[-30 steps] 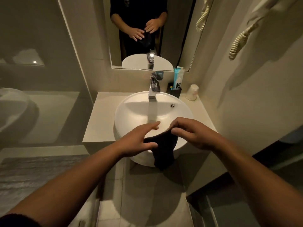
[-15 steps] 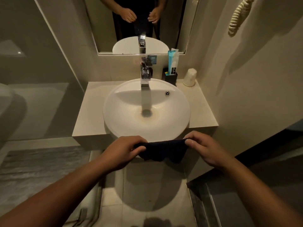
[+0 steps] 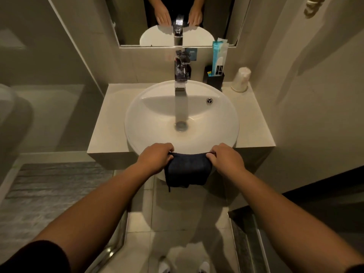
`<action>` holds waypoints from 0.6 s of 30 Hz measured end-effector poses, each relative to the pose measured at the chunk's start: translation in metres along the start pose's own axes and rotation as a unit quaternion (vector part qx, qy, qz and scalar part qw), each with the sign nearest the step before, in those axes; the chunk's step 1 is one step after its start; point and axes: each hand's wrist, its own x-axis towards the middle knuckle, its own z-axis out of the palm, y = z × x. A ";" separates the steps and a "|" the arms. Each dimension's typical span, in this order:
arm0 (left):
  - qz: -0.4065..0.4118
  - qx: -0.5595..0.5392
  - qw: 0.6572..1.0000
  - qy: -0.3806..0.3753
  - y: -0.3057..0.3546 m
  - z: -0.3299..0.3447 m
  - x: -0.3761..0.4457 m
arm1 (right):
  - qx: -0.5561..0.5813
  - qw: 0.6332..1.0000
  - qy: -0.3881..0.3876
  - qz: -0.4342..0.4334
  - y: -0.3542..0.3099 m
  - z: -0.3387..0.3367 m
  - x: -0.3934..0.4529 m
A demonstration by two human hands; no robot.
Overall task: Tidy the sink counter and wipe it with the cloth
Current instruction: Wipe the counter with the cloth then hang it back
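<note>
A dark cloth (image 3: 186, 171) hangs stretched between my two hands, just in front of the near rim of the round white sink (image 3: 149, 119). My left hand (image 3: 156, 158) grips its left top corner and my right hand (image 3: 226, 159) grips its right top corner. The cloth's lower part drapes down against the front of the basin. The beige counter (image 3: 110, 123) surrounds the sink on both sides.
A chrome faucet (image 3: 181, 73) stands behind the basin. A black holder with toiletry packets (image 3: 214, 75) and an upturned paper cup (image 3: 241, 79) sit at the counter's back right. A mirror (image 3: 177, 20) hangs above. A wall is close on the right; a grey mat (image 3: 49, 186) lies on the floor left.
The cloth went from a bunched hanging bundle to a spread sheet held by its top corners. My hands moved apart, and the view tilted down over the sink.
</note>
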 end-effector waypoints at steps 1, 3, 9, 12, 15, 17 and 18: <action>-0.002 0.002 1.000 -0.002 -0.002 0.002 0.002 | -0.005 1.000 0.004 0.000 0.000 0.000 0.001; -0.006 0.004 1.000 -0.001 -0.004 0.004 0.004 | -0.011 1.000 0.011 0.000 0.000 0.001 0.002; -0.036 0.008 0.999 -0.005 -0.010 0.005 0.009 | -0.018 1.000 0.024 -0.004 -0.002 -0.003 0.008; -0.037 0.015 0.999 -0.013 -0.010 0.004 0.012 | -0.030 0.999 0.023 -0.005 -0.005 -0.004 0.012; -0.032 0.031 0.999 -0.022 -0.011 0.005 0.015 | -0.043 0.999 0.012 0.002 -0.007 -0.002 0.014; -0.028 0.045 0.998 -0.046 -0.012 0.007 0.016 | -0.061 0.998 -0.004 0.010 -0.008 0.000 0.015; -0.025 0.052 0.997 -0.057 -0.012 0.008 0.017 | -0.068 0.998 -0.008 0.014 -0.008 0.001 0.015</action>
